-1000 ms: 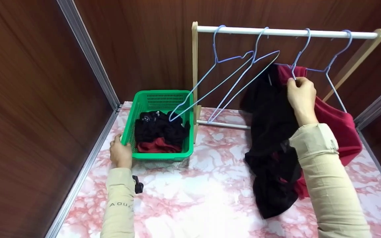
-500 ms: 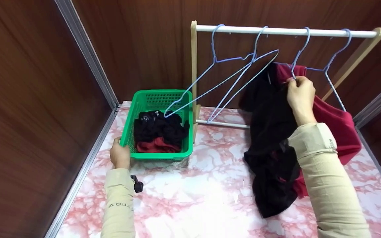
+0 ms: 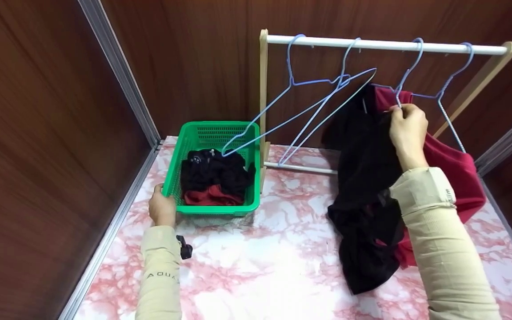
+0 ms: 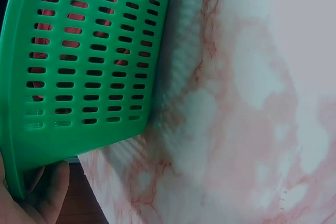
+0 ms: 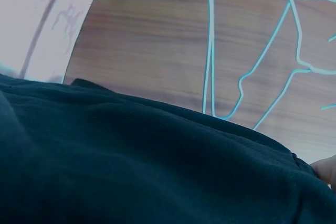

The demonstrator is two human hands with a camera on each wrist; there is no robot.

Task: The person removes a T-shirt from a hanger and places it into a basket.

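Observation:
On the left, my left hand (image 3: 162, 208) grips the near left corner of a green plastic basket (image 3: 214, 209), its fingers under the rim in the left wrist view. A crumpled black and red clothing pile (image 3: 216, 173) lies in the basket. My right hand (image 3: 409, 131) pinches a black garment (image 3: 358, 178) at its top, right below the neck of a blue wire hanger (image 3: 409, 66). The garment hangs long, its lower end down by the floor, and covers much of the right wrist view. A red garment (image 3: 456, 182) on the rightmost hanger (image 3: 454, 73) is partly behind my right arm.
A rack with a white rail (image 3: 385, 43) and wooden legs stands before the brown wall panel (image 3: 194, 58). Two bare hangers, one on the left (image 3: 278, 91) and one beside it (image 3: 311, 118), hang close together; the leftmost reaches over the basket. Pink-marbled flooring (image 3: 260, 266) lies in front.
My right hand and the third hanger have shifted slightly to the right. The leftmost hanger has swung a little, its lower end rising. My left hand stays on the basket.

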